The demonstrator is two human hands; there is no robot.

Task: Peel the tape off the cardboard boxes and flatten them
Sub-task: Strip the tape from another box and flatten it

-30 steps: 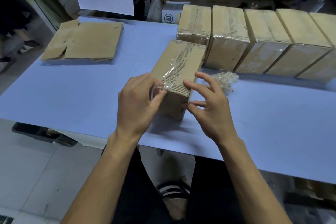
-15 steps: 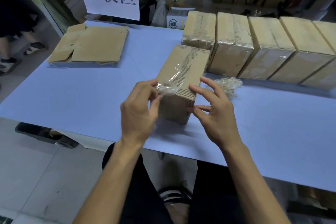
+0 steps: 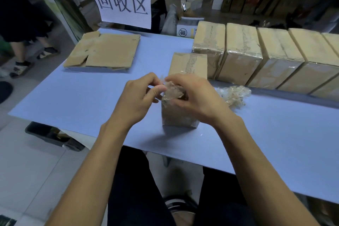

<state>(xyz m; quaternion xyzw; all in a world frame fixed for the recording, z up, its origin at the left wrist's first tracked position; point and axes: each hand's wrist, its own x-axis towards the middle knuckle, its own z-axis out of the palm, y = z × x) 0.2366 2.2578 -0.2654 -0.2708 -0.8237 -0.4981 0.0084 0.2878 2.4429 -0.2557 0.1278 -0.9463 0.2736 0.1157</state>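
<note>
- Working box (image 3: 185, 71): stands on the blue table (image 3: 91, 97), near its front edge, directly ahead of the person. Landmark for all that follows.
- Peeled tape (image 3: 171, 91): clear, crumpled wad with brown paper stuck to it, held just above the box's near end.
- Left hand (image 3: 139, 97): left of the box, thumb and fingers pinching the wad's edge.
- Right hand (image 3: 194, 95): over the box's near top, fingers curled around the wad; fingertips hidden, contact with the box itself not clear.
- Discarded tape heap (image 3: 233, 94): just right of the box, on the table.
- Row of taped boxes (image 3: 256, 57): behind and right of the box, side by side, still wrapped.
- Flattened cardboard (image 3: 104, 51): well to the box's left rear, under the paper sign (image 3: 121, 0).
- Risks, as judged: sticky wad may cling to fingers; the box's paper face seems to tear away with tape; the box, apparently unbraced, may slide or tip under a pull.
</note>
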